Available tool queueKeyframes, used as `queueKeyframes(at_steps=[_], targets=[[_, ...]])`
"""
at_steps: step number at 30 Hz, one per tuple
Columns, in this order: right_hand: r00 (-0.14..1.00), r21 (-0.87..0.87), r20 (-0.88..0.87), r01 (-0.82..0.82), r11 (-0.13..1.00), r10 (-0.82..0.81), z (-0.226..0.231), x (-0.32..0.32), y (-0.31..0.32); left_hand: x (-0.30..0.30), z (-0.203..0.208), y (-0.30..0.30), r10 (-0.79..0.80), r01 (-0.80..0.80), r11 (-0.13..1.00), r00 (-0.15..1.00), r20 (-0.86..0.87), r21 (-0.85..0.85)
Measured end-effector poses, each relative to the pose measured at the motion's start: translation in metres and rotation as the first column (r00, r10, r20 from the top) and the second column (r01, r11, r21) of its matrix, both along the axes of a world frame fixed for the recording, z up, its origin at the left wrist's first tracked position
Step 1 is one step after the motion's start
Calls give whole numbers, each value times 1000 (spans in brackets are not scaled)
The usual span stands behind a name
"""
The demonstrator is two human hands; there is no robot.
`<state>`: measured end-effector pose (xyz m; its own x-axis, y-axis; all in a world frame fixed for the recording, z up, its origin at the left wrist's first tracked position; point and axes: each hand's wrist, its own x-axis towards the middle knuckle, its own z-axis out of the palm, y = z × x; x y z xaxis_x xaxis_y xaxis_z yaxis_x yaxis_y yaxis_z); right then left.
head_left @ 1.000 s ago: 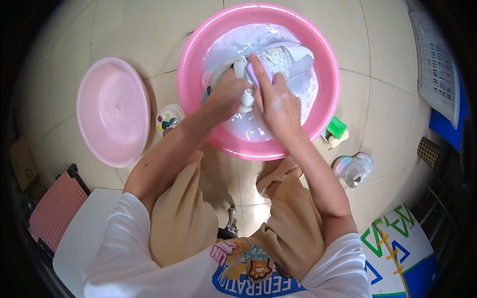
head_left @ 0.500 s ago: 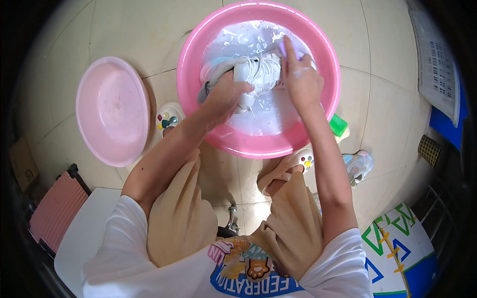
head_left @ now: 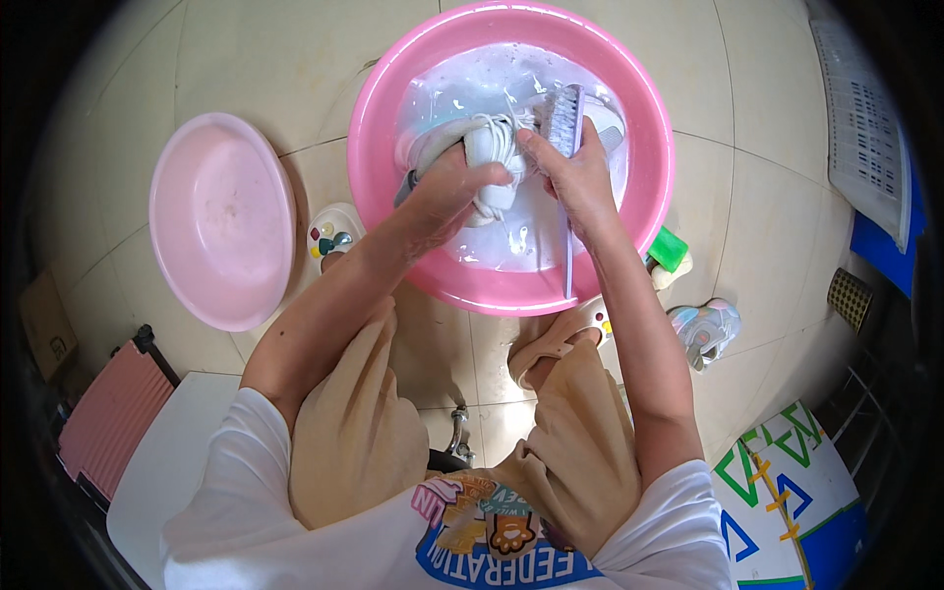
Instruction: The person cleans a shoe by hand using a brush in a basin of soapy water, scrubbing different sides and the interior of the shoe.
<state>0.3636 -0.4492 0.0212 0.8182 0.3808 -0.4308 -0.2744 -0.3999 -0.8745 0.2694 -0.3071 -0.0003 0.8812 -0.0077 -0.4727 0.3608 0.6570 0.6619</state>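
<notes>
A white lace-up sneaker (head_left: 495, 146) is held over the soapy water (head_left: 511, 241) in a large pink basin (head_left: 366, 167). My left hand (head_left: 444, 197) is closed round the sneaker, its thumb beside the laces. My right hand (head_left: 580, 180) grips a lilac scrubbing brush (head_left: 563, 116). Its pale bristles show upward and its long handle runs down toward the basin's near rim. The brush is just right of the sneaker; whether they touch I cannot tell. Behind my right hand, part of another whitish shoe (head_left: 608, 120) lies in the water.
A smaller pale pink basin (head_left: 224, 221) stands at the left. Right of the large basin are a green block (head_left: 669, 249) and a multicoloured sneaker (head_left: 704, 332) on the tiled floor. A white plastic crate (head_left: 865, 138) is at the far right, and my clogs (head_left: 334, 234) flank the basin.
The brush has turned from mostly hidden under my right hand to bristles up, handle toward me. My right hand has moved slightly down and left. The left hand keeps its hold.
</notes>
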Motion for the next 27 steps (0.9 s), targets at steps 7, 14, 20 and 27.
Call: queueKeyframes(at_steps=[7,14,20,27], targets=[[979,-164,206,28,986,7,4,-3,7,0,-2,-2,32,-35,999,994,-103,-23],[988,-165,151,57,985,-32,0,1,6,12,3,-17,242,-217,958,962,-123,188],[983,-22,-180,27,999,-30,16,2,-1,12,4,-21,307,-251,921,938,-159,297],[579,-546,559,-281,789,593,13,-25,-4,9,-5,-16,252,-172,909,952,-171,379]])
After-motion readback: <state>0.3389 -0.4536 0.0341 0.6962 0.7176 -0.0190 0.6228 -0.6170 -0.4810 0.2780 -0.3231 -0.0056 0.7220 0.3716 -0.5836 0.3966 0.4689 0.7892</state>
